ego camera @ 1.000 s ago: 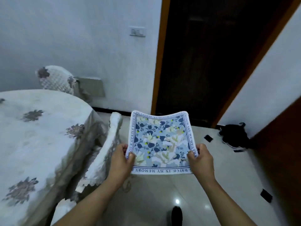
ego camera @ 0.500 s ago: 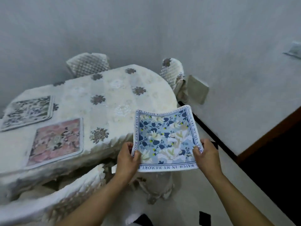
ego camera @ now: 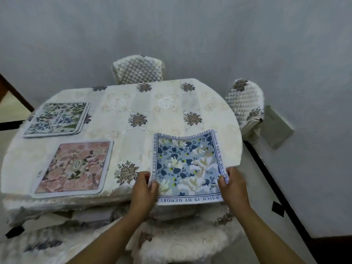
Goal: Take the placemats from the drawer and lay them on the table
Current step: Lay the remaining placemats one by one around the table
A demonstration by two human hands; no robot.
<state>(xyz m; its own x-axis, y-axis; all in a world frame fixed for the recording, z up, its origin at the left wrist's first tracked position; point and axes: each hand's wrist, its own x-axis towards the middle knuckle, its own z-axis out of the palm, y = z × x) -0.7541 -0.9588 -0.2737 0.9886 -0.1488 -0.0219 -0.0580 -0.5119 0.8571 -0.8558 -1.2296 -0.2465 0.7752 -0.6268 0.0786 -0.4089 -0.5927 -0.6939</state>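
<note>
While both hands grip it, I see the blue placemat (ego camera: 187, 165) at lower centre-right of the frame, over the near right part of the table (ego camera: 163, 115). Left hand (ego camera: 144, 189) is closed on its lower-left edge, thumb on top, other fingers underneath. Right hand (ego camera: 233, 185) is closed on its lower-right edge in the same pinch. Mat sags slightly between the two; near edge overhangs the table's rim. Can't tell whether the far edge touches the cloth or floats just above it. Blue floral print, dark border with text running round it.

Pink placemat (ego camera: 75, 166) lies flat at lower left of the table, near the front edge, apart from the blue one. Green placemat (ego camera: 57, 118) lies behind it at upper left of the table; layered edges at its right corner suggest more than one stacked, can't confirm a count.

Table is covered by a cream cloth with dark flower motifs. Quilted chair (ego camera: 138, 71) sits behind the table at top centre; second quilted chair (ego camera: 245, 103) at right, against the wall. Fluffy seat (ego camera: 182, 237) below my view, bottom centre, tucked under the table edge.
</note>
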